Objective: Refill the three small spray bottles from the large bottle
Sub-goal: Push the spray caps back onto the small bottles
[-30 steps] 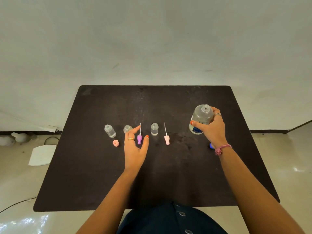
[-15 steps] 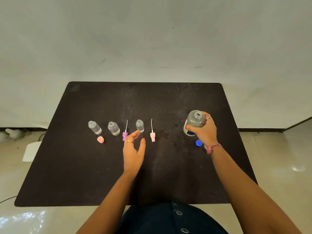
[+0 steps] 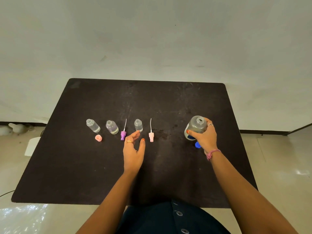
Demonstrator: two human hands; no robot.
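Three small clear bottles stand uncapped in a row on the dark table (image 3: pixel 81 166): the left one (image 3: pixel 93 125), the middle one (image 3: pixel 112 127) and the right one (image 3: pixel 138 125). A pink cap (image 3: pixel 98 138), a purple spray head (image 3: pixel 123 133) and a pale pink spray head (image 3: pixel 151 135) lie beside them. My left hand (image 3: pixel 133 149) hovers with straight fingers just in front of the right small bottle, fingertips close to it. My right hand (image 3: pixel 205 135) grips the large clear bottle (image 3: pixel 195 127), uncapped and upright on the table. Its blue cap (image 3: pixel 197 145) lies partly hidden under my wrist.
White wall rises behind the table. On the floor at the left lie a white flat object (image 3: pixel 31 146) and pale shapes (image 3: pixel 10 129) by the skirting. A cable (image 3: pixel 5 194) runs near the table's front left corner.
My left hand moved from near the purple spray head rightward toward the right small bottle. The large bottle came down from a raised hold and stands on the table in my right hand.
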